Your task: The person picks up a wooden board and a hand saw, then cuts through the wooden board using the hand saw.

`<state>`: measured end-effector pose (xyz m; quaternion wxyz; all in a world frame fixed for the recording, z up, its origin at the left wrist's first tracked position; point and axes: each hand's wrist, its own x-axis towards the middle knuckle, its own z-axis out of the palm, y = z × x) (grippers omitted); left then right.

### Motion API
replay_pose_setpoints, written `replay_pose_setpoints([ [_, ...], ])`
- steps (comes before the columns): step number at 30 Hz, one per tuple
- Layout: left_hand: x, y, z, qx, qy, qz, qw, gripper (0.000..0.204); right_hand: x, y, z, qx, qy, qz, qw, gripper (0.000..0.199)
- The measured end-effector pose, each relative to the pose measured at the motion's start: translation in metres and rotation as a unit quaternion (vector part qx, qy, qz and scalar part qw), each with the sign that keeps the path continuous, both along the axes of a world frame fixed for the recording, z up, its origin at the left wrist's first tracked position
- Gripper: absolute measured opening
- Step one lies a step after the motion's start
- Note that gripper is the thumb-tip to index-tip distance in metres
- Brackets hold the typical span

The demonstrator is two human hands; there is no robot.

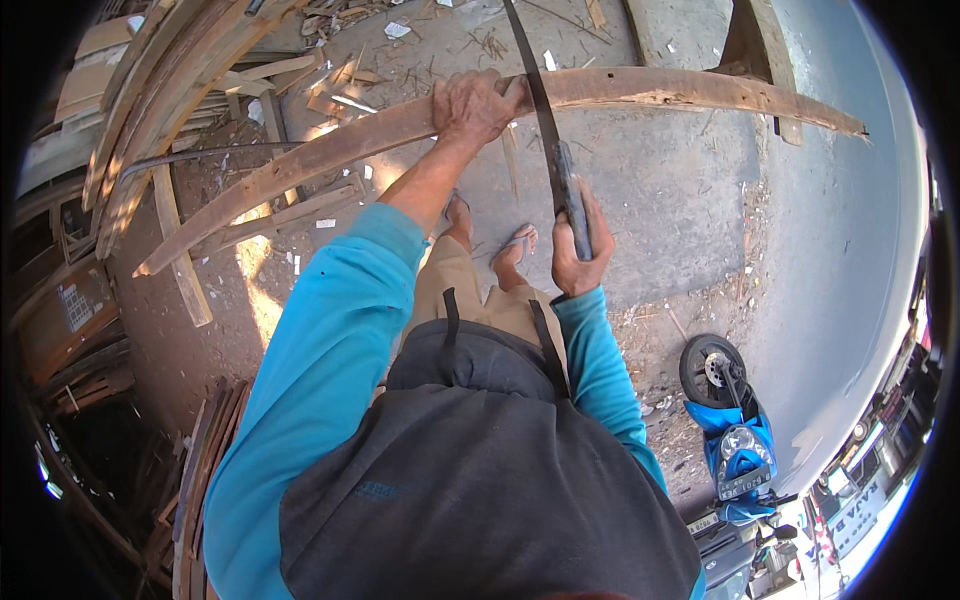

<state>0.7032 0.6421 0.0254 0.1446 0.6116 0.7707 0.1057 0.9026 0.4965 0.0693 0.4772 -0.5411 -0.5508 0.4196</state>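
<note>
A long, worn wooden plank [650, 88] lies crosswise in front of me, its line bent by the lens. My left hand [476, 106] is closed over it, left of the saw. In my right hand [584, 240] is the dark handle of a handsaw [541, 105], gripped from the near side. The long narrow blade points away from me and crosses the plank just right of my left hand. Whether its teeth are in the wood I cannot tell. My right hand is slightly blurred.
A wooden support [765, 50] stands under the plank's right part. Stacked boards [165, 90] rise at the far left, with more boards [200, 480] near left. Wood scraps litter the floor by my sandalled feet [515, 245]. A blue motorbike [738, 440] is parked at right, beside a grey wall [850, 200].
</note>
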Motion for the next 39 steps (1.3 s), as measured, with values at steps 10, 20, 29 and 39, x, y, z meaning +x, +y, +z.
replay_pose_setpoints([
  [10,-0.001,0.002,0.0,-0.017,0.043,-0.018,0.999,0.056,0.026,-0.063,0.025,-0.06,-0.061,0.06,0.995,0.068],
  [20,0.001,0.007,-0.007,-0.007,0.059,-0.023,0.998,0.056,-0.03,0.043,0.01,-0.042,0.005,0.032,0.999,0.062],
  [29,-0.002,0.007,-0.009,0.059,0.041,-0.045,0.996,0.051,0.017,-0.049,0.014,-0.026,-0.028,0.026,0.999,0.059],
  [39,-0.002,0.006,-0.002,-0.009,-0.004,-0.031,0.999,0.046,0.006,-0.014,0.031,-0.016,-0.096,0.073,0.993,0.074],
])
